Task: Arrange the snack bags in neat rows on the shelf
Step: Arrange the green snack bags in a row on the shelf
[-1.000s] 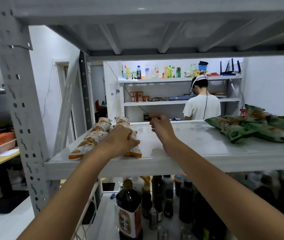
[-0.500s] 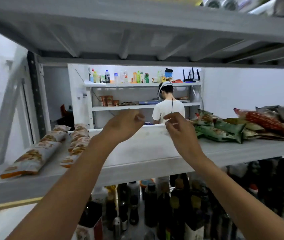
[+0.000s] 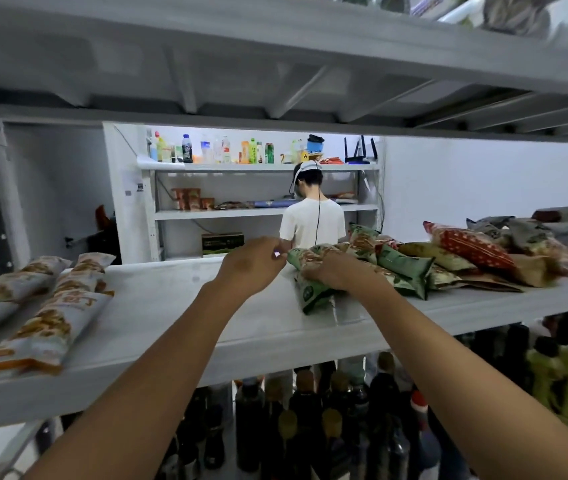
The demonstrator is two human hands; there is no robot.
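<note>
The right hand (image 3: 339, 273) grips one crinkly green foil snack bag (image 3: 312, 295) on the white metal shelf (image 3: 178, 317); the left hand (image 3: 251, 266) curls at its corner, hold unclear. Two rows of glossy white-orange bags (image 3: 45, 327) lie left.

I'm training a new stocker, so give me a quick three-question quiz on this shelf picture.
1. True or false: the right hand grips a green snack bag.
2. The white-and-orange bags lie toward which part of the shelf: A) left end, B) right end, C) middle?
3. What stands under the shelf?
Key: 1 true; 2 A; 3 dark bottles.
</note>
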